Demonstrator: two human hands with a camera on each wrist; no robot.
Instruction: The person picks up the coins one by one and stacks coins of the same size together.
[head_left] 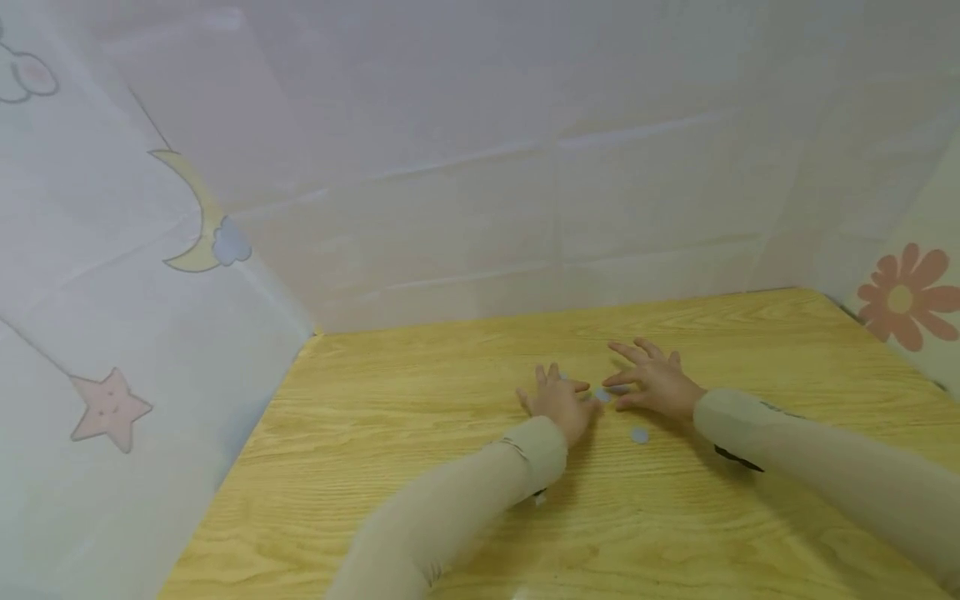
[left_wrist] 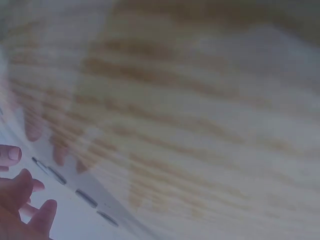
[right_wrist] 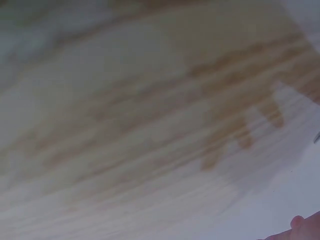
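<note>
Several small pale round discs lie flat on the wooden table (head_left: 360,433). One disc (head_left: 639,435) is on the near side of the hands, and another disc (head_left: 602,394) sits between them. My left hand (head_left: 561,404) reaches over the table with fingers spread, its fingertips partly covering a further disc. To its right, my right hand (head_left: 656,385) spreads its fingers close over the table, overlapping one more disc. In the left wrist view the discs (left_wrist: 86,198) appear edge-on in a row, beside the fingers. Only part of the right hand (right_wrist: 305,227) shows in the right wrist view.
A pale wall (head_left: 480,208) rises behind the table's far edge. The left wall carries a printed moon (head_left: 198,208) and a star (head_left: 112,410); a printed flower (head_left: 903,296) is at right. Both forearms wear light sleeves (head_left: 457,508).
</note>
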